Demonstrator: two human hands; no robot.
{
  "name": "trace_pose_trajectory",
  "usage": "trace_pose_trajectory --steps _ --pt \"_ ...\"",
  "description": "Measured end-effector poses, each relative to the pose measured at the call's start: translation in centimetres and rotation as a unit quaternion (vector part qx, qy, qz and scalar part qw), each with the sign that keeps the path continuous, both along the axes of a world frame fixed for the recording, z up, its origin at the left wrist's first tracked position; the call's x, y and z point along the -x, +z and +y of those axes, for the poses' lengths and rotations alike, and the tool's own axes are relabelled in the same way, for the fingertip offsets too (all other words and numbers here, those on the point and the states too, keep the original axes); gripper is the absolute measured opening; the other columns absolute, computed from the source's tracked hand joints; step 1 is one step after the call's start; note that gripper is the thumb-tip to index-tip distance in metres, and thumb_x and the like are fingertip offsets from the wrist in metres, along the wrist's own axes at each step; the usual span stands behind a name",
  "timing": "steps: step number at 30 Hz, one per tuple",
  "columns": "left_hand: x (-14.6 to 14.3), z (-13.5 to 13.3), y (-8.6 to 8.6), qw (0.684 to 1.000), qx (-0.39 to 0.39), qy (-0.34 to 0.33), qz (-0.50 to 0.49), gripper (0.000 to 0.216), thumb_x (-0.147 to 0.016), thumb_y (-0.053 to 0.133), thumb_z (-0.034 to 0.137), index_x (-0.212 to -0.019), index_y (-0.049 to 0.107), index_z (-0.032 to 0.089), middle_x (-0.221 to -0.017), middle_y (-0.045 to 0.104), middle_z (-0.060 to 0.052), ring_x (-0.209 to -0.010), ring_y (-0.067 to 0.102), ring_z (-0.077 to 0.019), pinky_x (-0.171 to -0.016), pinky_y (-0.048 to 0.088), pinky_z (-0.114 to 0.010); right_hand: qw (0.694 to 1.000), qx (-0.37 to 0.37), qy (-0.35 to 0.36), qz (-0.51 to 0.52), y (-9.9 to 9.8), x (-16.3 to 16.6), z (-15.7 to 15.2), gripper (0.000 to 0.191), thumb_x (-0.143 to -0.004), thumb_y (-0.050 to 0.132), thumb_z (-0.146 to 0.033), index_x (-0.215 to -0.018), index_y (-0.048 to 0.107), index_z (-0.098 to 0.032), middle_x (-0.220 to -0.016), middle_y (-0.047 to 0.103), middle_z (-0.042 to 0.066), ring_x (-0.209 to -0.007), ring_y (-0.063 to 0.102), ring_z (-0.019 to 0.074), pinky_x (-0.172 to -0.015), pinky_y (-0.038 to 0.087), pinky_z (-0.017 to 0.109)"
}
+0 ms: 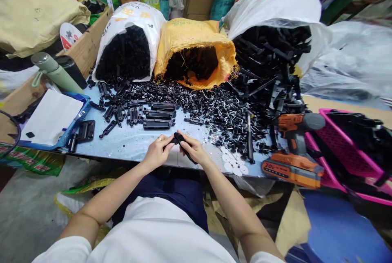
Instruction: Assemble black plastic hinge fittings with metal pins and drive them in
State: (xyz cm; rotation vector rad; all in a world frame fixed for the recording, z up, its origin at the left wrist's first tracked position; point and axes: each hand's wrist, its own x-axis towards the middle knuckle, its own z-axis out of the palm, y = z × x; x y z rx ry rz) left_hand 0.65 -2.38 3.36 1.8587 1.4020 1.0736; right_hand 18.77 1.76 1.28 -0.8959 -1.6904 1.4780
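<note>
Both hands were closed on a black part (178,137) in front of the orange sack (196,30), over the front edge of the worktop (131,144); the left hand (155,152), with a ring on one finger, pinched its upper end between thumb and fingers, while the right hand (195,149) was wrapped around its length, so that the lower end slanted out beneath the fingers. Just how the fingertips met on it was too small to tell. Between the hands and the orange sack, a little to its left, lay a row of long black pieces (158,123), side by side. Loose small parts with metal pins (226,112) spilled in a heap before the sack and off to its right. Forward and right of the sack were a hammer (249,138), white discs (235,164), an orange power drill (292,167) and, farthest out, a pink basket (349,146). One white sack (137,14) stood just left of the orange sack, and a larger white bag (272,5) to its right; both gaped over black parts.
</note>
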Motion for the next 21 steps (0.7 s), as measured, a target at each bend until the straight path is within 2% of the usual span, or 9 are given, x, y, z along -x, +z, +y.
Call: trace_pose_trajectory --steps 3,8,11,14,16,18,21 --pt "-0.7 -0.4 0.1 0.999 -0.046 0.026 -0.009 0.035 -0.091 0.045 0.026 -0.123 0.056 0.018 -0.087 0.056 -0.005 -0.081 0.055 -0.0143 -0.076 0.048 -0.028 0.996 -0.082 0.008 -0.025 0.3 -0.3 0.1 0.047 -0.088 0.051 -0.039 -0.133 0.046 -0.029 -0.091 0.051 0.002 -0.058 0.053 0.0054 -0.05 0.052 0.021" --pt "-3.1 -0.7 0.0 0.978 -0.151 0.124 -0.072 0.035 -0.093 0.042 0.022 -0.126 0.053 0.018 -0.092 0.055 -0.007 -0.085 0.055 -0.0137 -0.076 0.048 -0.028 0.987 -0.135 -0.087 0.026 0.0 1.8 -1.4 0.047 -0.092 0.045 -0.036 -0.138 0.039 -0.03 -0.102 0.052 0.006 -0.056 0.053 0.0062 -0.049 0.052 0.023" --pt "-3.0 -0.1 0.4 0.974 -0.181 0.106 -0.084 0.035 -0.093 0.041 0.019 -0.125 0.054 0.018 -0.094 0.056 -0.008 -0.086 0.056 -0.0135 -0.076 0.048 -0.028 0.977 -0.165 -0.136 0.003 -0.2 2.8 -2.3 0.048 -0.092 0.042 -0.038 -0.139 0.039 -0.027 -0.104 0.054 0.008 -0.056 0.052 0.008 -0.052 0.052 0.025" --pt "-1.8 0.9 0.7 0.975 -0.197 0.06 -0.081 0.033 -0.093 0.041 0.02 -0.123 0.055 0.019 -0.095 0.057 -0.008 -0.086 0.056 -0.0136 -0.075 0.049 -0.027 0.969 -0.19 -0.16 -0.01 -0.4 3.3 -2.8 0.049 -0.093 0.041 -0.038 -0.141 0.035 -0.027 -0.101 0.055 0.007 -0.057 0.052 0.0092 -0.057 0.052 0.028" --pt "-1.3 1.3 0.4 0.98 -0.182 0.026 -0.074 0.033 -0.093 0.041 0.023 -0.122 0.055 0.019 -0.096 0.058 -0.008 -0.086 0.057 -0.014 -0.074 0.049 -0.027 0.966 -0.193 -0.171 -0.021 -0.7 3.5 -3.0 0.051 -0.093 0.04 -0.039 -0.142 0.033 -0.028 -0.101 0.055 0.007 -0.06 0.053 0.0108 -0.062 0.053 0.03" --pt "-1.2 1.3 -0.5 0.989 -0.131 0.023 -0.065 0.033 -0.093 0.039 0.026 -0.122 0.055 0.02 -0.099 0.058 -0.008 -0.082 0.058 -0.0136 -0.072 0.05 -0.027 0.972 -0.17 -0.155 -0.049 -1.1 3.4 -2.7 0.053 -0.093 0.037 -0.042 -0.144 0.028 -0.029 -0.104 0.055 0.008 -0.063 0.054 0.0124 -0.064 0.053 0.032" --pt "-1.7 0.3 -2.2 0.992 -0.036 0.12 -0.033 0.04 -0.094 0.034 0.028 -0.132 0.044 0.022 -0.109 0.055 -0.011 -0.082 0.059 -0.015 -0.07 0.051 -0.03 0.976 -0.157 -0.043 -0.145 -1.3 1.9 -0.1 0.054 -0.093 0.035 -0.045 -0.144 0.026 -0.03 -0.115 0.055 0.008 -0.079 0.058 0.0158 -0.077 0.052 0.034"
